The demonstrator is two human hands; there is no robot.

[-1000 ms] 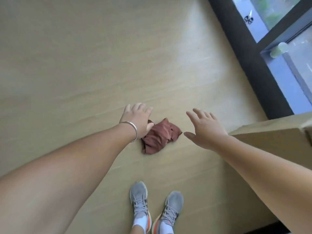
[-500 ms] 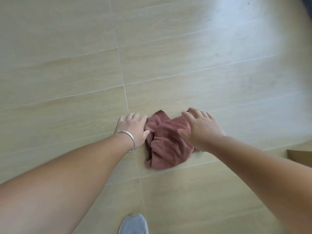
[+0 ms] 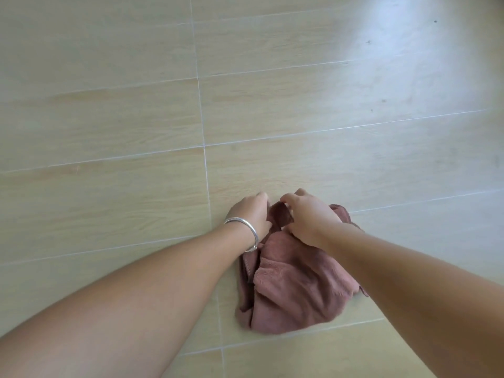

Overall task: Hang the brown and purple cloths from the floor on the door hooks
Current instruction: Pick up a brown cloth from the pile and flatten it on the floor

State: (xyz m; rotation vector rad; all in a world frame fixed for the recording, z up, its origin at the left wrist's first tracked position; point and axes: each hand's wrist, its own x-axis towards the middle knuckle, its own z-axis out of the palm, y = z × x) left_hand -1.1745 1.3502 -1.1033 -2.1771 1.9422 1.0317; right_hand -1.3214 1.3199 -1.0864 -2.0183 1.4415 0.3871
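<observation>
The brown cloth (image 3: 291, 285) lies crumpled on the pale wood-look floor (image 3: 136, 118), just below the middle of the view. My left hand (image 3: 251, 214), with a silver bangle on the wrist, grips the cloth's far left edge with curled fingers. My right hand (image 3: 308, 214) pinches a fold at the cloth's far edge, right beside the left hand. Both forearms reach down over the cloth and hide part of it. No purple cloth and no door hooks are in view.
Floor tiles with thin white joints fill the whole view. A bright patch of light falls on the floor at the upper right (image 3: 409, 36).
The view has dropped much closer to the floor; the shoes, box and window have left the frame. Both hands went from open and reaching to curled on the brown cloth's far edge.
</observation>
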